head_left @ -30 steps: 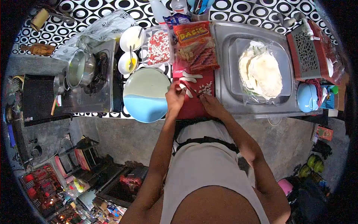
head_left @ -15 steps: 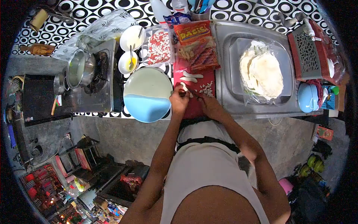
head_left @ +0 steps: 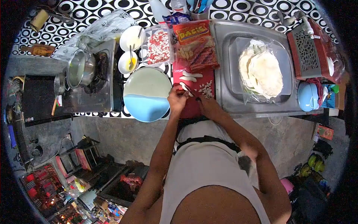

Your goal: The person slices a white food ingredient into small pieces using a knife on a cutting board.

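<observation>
My left hand (head_left: 178, 99) is closed on a white food strip (head_left: 184, 86) at the left side of a red cutting board (head_left: 192, 109). On the board's right side, my right hand (head_left: 209, 107) is closed round a knife (head_left: 193, 93), whose thin blade points toward the left hand; the handle is hidden in the fist. Two more white strips (head_left: 189, 76) lie just beyond the left hand. Small white diced pieces (head_left: 206, 89) form a loose pile beyond the right hand.
Behind the strips lies a red food packet (head_left: 195, 48). A clear tub (head_left: 172, 56) holds red and white diced food. A blue-and-cream plate (head_left: 147, 106) stands left, near two white bowls and a pot (head_left: 76, 69) on the stove. Flatbreads (head_left: 266, 74) in plastic rest over the sink (head_left: 225, 102).
My left hand has shifted slightly left and its fingers have changed position on the strip. My right hand has moved a little lower and to the left.
</observation>
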The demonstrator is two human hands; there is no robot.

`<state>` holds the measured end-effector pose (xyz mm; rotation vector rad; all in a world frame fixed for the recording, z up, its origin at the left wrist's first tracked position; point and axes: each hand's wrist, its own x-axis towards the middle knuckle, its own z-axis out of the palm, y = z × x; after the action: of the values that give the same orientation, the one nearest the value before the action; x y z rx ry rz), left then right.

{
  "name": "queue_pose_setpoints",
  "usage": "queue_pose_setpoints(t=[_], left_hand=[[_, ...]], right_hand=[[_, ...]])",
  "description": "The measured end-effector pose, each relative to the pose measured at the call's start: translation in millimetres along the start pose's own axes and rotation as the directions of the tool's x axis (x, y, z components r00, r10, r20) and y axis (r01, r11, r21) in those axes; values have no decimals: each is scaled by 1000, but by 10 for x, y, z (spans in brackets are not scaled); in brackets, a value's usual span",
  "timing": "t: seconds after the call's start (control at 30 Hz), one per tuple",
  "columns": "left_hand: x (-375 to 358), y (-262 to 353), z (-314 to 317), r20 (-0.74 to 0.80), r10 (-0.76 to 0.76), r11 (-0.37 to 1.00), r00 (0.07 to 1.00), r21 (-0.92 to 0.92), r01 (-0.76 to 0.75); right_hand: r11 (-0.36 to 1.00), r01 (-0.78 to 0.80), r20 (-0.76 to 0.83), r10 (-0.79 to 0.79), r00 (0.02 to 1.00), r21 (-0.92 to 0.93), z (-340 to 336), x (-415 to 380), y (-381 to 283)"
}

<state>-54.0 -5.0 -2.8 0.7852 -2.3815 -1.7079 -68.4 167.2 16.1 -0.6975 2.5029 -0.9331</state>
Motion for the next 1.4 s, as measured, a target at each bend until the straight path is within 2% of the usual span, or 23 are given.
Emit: queue_pose_setpoints(t=[0.23, 0.33, 0.43, 0.53, 0.63, 0.73, 0.83, 0.93, 1.03, 1.13, 1.23, 1.27, 1.33, 1.4], left_hand=[[-1, -39, 42, -24, -17, 998, 1000, -58, 16], [-36, 50, 37, -5, -90, 987, 996, -131, 89], [-15, -16, 41, -30, -28, 998, 999, -53, 26], [-21, -20, 41, -33, -44, 999, 998, -14, 43], [30, -211, 73, -17, 11, 978, 1000, -206, -14], [-8, -71, 50, -7, -62, 990, 998, -126, 60], [-30, 9, 31, 7, -66, 984, 998, -163, 67], [-54, 96, 28, -15, -66, 991, 998, -116, 63], [-64, 183, 19, -4, -81, 986, 997, -147, 79], [-23, 15, 56, -3, -103, 960, 995, -262, 99], [-59, 68, 64, -33, 19, 981, 999, -193, -25], [-54, 103, 56, -32, 126, 992, 991, -4, -126], [-43, 141, 8, 26, 326, 877, 945, 366, -312], [-19, 147, -30, 174, 404, 747, 898, 504, -434]], right_hand=[[999, 7, 9, -6, 1000, -32, 14, 10, -12], [997, -2, 116, 11, 993, -74, -77, 1, -79], [972, 68, 179, -27, 984, -227, -6, 25, -31], [961, 61, 254, 10, 967, -270, -41, 38, -69], [947, 102, 209, -38, 977, -305, -4, 22, -64], [952, 59, 271, 26, 962, -300, -35, 36, -119], [950, 51, 284, 40, 958, -308, -85, 52, -162], [953, 48, 290, 44, 956, -300, -117, 52, -174], [950, 49, 244, 29, 969, -309, -174, 45, -204], [950, 50, 190, 11, 982, -309, -266, -11, -219], [970, 41, 114, -14, 993, -239, -229, -68, -101], [972, 24, 73, -7, 997, -234, -228, -75, -57], [975, -5, -5, 4, 1000, -220, -266, -69, -43], [993, -52, -14, 51, 999, -109, -409, -85, -127]])
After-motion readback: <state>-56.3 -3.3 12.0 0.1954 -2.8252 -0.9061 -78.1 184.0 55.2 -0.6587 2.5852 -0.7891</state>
